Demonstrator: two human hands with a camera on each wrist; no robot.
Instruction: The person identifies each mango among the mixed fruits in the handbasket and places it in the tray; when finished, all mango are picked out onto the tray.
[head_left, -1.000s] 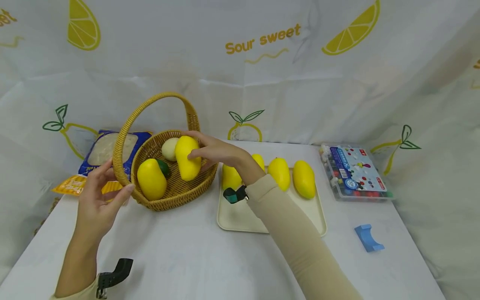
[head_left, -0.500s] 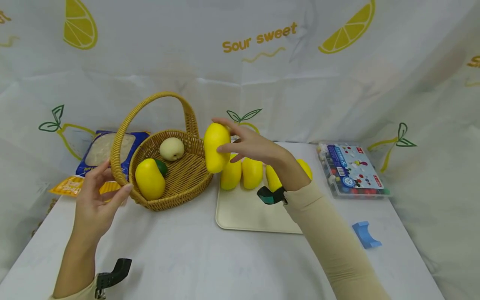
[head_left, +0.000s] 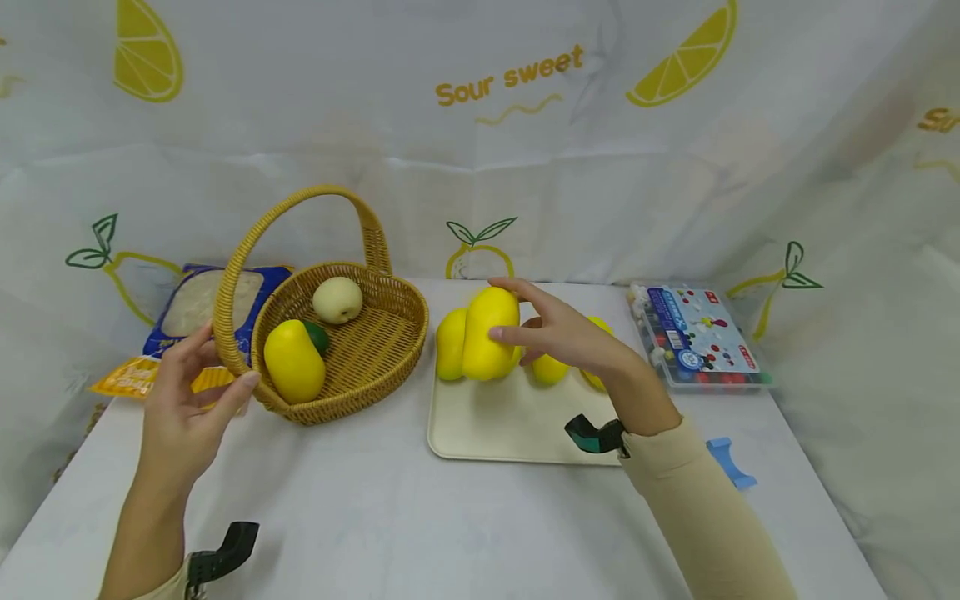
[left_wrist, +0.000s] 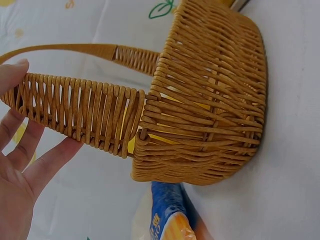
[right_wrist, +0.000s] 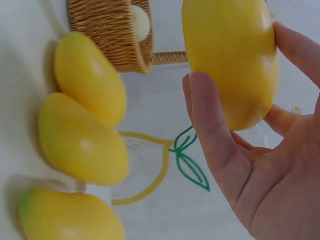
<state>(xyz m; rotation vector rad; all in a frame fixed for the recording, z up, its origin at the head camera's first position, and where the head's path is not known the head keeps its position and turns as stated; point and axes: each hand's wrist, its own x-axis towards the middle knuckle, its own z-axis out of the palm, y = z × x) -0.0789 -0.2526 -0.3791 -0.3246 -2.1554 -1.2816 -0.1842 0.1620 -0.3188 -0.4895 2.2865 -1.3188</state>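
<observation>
My left hand holds the handle of a woven basket between thumb and fingers; the left wrist view shows them around the handle. A yellow mango, a dark green fruit partly hidden behind it and a pale round fruit lie in the basket. Over a cream tray my right hand grips another mango, held clear of those below in the right wrist view. Several mangoes lie on the tray, partly covered by the hand and held mango.
Behind the basket lie a blue bag and an orange packet. A clear box of coloured pieces stands at the back right. Nearer lies a blue curved block, partly behind the right sleeve. A printed cloth hangs behind the table.
My right hand has carried the mango out of the basket, rightward and then down over the tray. The left hand has kept its hold on the basket handle.
</observation>
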